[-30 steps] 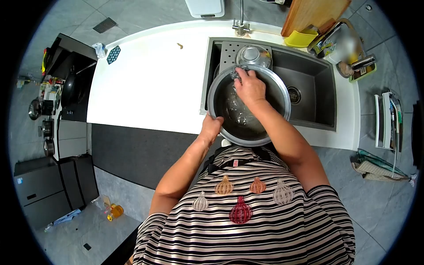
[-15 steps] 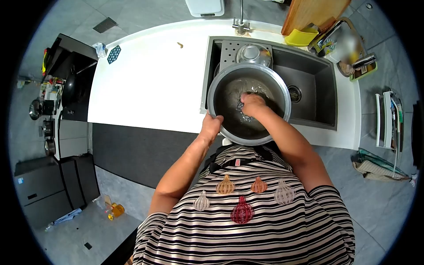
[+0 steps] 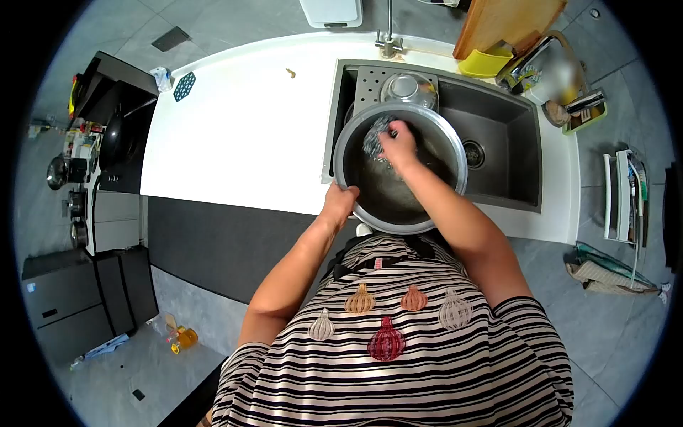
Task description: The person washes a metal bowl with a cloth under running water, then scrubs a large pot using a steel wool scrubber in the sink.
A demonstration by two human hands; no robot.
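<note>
A large metal basin (image 3: pixel 455 146) stands at the left part of the sink, with some murky water in its bottom. My left hand (image 3: pixel 341 201) is closed on the basin's near-left rim, thumb over the edge. Inside the basin, my right hand (image 3: pixel 400 144) grips a grey, curly steel wool scrubber (image 3: pixel 377 135) against the far-left inner wall. My palm and fingers partly cover the scrubber. Just behind the basin, a rounded metal lid (image 3: pixel 405 87) lies by a perforated grey drain tray (image 3: pixel 368 82).
The dark sink (image 3: pixel 505 121) extends right of the basin, its drain visible. A faucet (image 3: pixel 388 44) rises behind. A yellow container (image 3: pixel 485 61) and a wooden cutting board (image 3: pixel 498 25) stand at the back right. White countertop (image 3: pixel 242 142) stretches left toward a black stove (image 3: pixel 128 149).
My right hand has moved with the scrubber from the middle of the basin up and left to its far-left wall. My left hand keeps its hold on the rim.
</note>
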